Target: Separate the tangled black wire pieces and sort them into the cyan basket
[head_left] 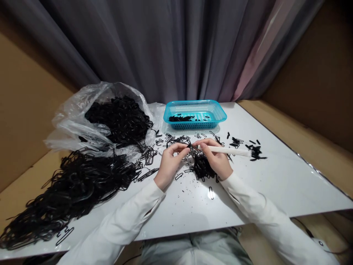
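Head view: right hand (218,161) holds white tool (233,150) crosswise, tip pointing left.

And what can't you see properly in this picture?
All in the head view:
- Black bit at the left hand: too small, partly behind fingers.
- White tool, gripped end: covered by the right hand.
- Plastic bag, bottom: hidden by black pieces.
- Trousers: cut off by the lower edge.

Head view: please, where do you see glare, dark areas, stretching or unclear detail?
Head view: a bright glare spot shows on the white table, around one loop; the upper right corner is nearly black; both sleeves look stretched toward the lower edge; small pieces between left hand and right hand blend together.
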`<state>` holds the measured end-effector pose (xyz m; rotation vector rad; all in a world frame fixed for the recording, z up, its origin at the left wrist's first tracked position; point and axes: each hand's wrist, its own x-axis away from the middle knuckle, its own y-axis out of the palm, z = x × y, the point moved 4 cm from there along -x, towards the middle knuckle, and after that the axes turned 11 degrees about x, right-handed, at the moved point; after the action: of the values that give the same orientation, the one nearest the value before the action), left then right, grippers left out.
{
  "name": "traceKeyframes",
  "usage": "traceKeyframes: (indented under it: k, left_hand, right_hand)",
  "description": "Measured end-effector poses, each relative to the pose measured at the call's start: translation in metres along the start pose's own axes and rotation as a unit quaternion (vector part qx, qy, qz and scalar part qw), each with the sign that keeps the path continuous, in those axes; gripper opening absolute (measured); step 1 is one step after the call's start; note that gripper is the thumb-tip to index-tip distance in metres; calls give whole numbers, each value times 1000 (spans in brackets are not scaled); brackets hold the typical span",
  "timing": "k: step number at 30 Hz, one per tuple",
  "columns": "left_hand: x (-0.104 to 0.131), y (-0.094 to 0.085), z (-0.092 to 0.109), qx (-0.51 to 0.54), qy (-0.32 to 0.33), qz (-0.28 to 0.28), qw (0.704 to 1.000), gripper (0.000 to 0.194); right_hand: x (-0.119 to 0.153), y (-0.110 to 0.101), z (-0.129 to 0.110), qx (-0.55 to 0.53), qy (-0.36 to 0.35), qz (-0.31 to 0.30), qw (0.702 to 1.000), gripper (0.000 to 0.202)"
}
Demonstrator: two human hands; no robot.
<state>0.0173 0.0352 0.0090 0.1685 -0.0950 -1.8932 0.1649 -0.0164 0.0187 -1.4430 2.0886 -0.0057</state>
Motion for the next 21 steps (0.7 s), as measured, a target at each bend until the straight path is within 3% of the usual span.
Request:
traceKeyframes:
  k: [14, 21]
  left_hand:
    - [3, 1, 8, -58, 47, -4, 997, 7]
    - [3, 0, 7, -52, 28, -2, 998, 4]
  right_hand:
    - [2, 2, -4, -15, -5, -26, 1000, 20]
    - [3, 2, -1, 18, -1, -16, 1000, 15]
